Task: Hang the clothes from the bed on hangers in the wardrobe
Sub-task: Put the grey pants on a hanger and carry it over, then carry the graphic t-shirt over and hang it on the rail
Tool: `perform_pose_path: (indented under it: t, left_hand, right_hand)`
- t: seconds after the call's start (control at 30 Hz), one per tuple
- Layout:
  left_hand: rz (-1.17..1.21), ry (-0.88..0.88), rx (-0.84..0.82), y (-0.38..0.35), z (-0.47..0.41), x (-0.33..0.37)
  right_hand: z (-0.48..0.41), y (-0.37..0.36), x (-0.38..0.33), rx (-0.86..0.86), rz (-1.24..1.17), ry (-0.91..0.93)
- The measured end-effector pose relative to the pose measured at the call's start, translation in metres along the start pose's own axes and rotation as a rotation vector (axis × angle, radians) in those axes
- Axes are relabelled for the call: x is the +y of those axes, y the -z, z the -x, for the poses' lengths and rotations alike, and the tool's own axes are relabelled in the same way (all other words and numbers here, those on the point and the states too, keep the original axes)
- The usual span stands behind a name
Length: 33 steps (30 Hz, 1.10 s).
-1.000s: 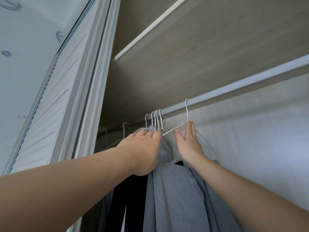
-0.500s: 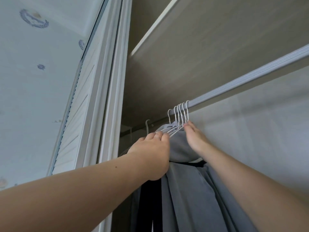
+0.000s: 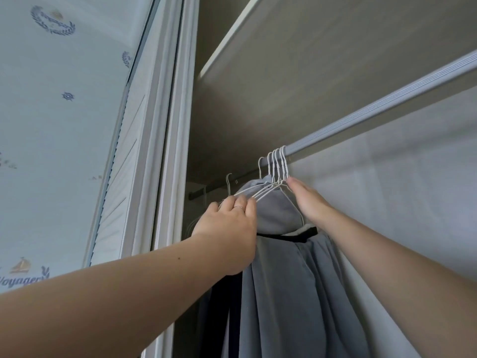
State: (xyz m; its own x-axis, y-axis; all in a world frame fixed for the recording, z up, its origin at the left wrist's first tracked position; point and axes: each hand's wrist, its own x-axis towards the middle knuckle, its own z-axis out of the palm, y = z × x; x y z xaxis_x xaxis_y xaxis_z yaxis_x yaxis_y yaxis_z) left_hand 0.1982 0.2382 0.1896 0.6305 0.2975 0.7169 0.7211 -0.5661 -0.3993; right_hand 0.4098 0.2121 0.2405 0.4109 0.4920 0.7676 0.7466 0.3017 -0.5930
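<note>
Head view is looking up into an open wardrobe. A pale rail (image 3: 374, 109) is running diagonally from upper right down to lower left, under a brown wooden shelf (image 3: 322, 60). A light back panel (image 3: 400, 189) is filling the right side. A white louvred door (image 3: 121, 182) and its frame are standing at the left, and beyond them patterned wallpaper (image 3: 56, 112) with small blue motifs is showing.

Several white wire hangers (image 3: 277, 164) are hanging bunched together on the rail, directly above and between the two hands. One more hook (image 3: 228, 180) is sitting apart, farther along the rail beyond the left hand.

The left hand (image 3: 227, 233), wearing a ring, is curling its fingers (image 3: 241, 202) around the sloping wire arms of the bunched hangers, grasping them just below the hooks. The right hand (image 3: 307, 200) is lying with extended fingers against the wire on the other side, fingertips touching the hanger necks; whether it is gripping or only pressing cannot be told.

A grey garment (image 3: 281, 280) is hanging from the hangers, its shoulder between the two hands and its folds falling below both wrists. A black garment (image 3: 224, 319) is hanging under the left wrist, beside the grey one. A black band (image 3: 286, 235) is crossing the grey cloth just below the right hand.
</note>
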Motion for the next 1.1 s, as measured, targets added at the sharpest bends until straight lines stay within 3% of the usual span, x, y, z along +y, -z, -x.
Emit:
perform_pose_path:
  t: [0.13, 0.3, 0.43, 0.53, 0.73, 0.9, 1.1]
  left_hand:
    - [-0.057, -0.056, 0.07, 0.01, 0.027, -0.015]
    - [0.03, 0.042, 0.196, 0.028, 0.093, -0.041]
    - [-0.002, 0.095, 0.168, 0.036, 0.181, -0.068]
    - [0.039, 0.203, 0.122, 0.044, 0.266, -0.095]
    - [0.011, 0.552, -0.048, 0.072, 0.488, -0.114]
    - [-0.086, 0.942, -0.245, 0.135, 0.685, -0.084]
    - [-0.245, 1.342, -0.454, 0.249, 0.887, -0.01]
  right_hand:
    - [0.034, 0.012, -0.02, 0.064, -0.001, 0.131]
    - [0.091, -0.008, -0.063, 0.152, -0.063, 0.374]
    - [0.163, -0.054, -0.099, 0.084, 0.212, 0.701]
    - [0.227, -0.096, -0.129, -0.061, 0.284, 0.843]
    - [0.396, -0.189, -0.173, -0.402, 0.079, 0.838]
    - [0.578, -0.247, -0.224, -0.724, -0.175, 0.799]
    - [0.788, -0.26, -0.301, -1.114, -0.417, 0.786]
